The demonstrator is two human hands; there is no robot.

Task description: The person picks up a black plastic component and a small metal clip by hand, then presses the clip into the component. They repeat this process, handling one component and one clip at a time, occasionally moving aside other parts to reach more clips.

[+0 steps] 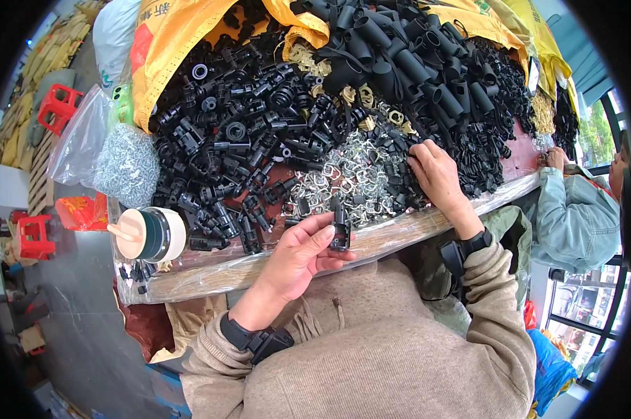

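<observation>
The left hand (pixel 298 253) holds a black part (pixel 340 229) roughly upright between thumb and fingers, over the near edge of the desk (pixel 189 285). The right hand (pixel 438 174), at about two o'clock from it, has its fingers drawn narrow and curled down at the small black clips (pixel 398 183); whether it pinches one cannot be told.

The desk is dark red where bare, its pale front edge wrapped in clear plastic. Beyond it at nine o'clock is a grey floor (pixel 85 300) with a red stool (pixel 34 237); a second red stool (pixel 58 103) is at ten. At four is a window (pixel 584 300).

Metal rings (pixel 347 174) lie at one o'clock from the left hand, just beside the clips. A heap of black housings (pixel 238 129) spreads at eleven, with a yellow sack (pixel 178 42) behind. A lidded cup (pixel 169 235) stands at nine near the desk's corner, and a clear bag of screws (pixel 128 166) at ten. From the right hand, black tubes (pixel 444 101) rise at twelve, crowding the space ahead, and a person in a light blue jacket (pixel 574 220) sits past three.
</observation>
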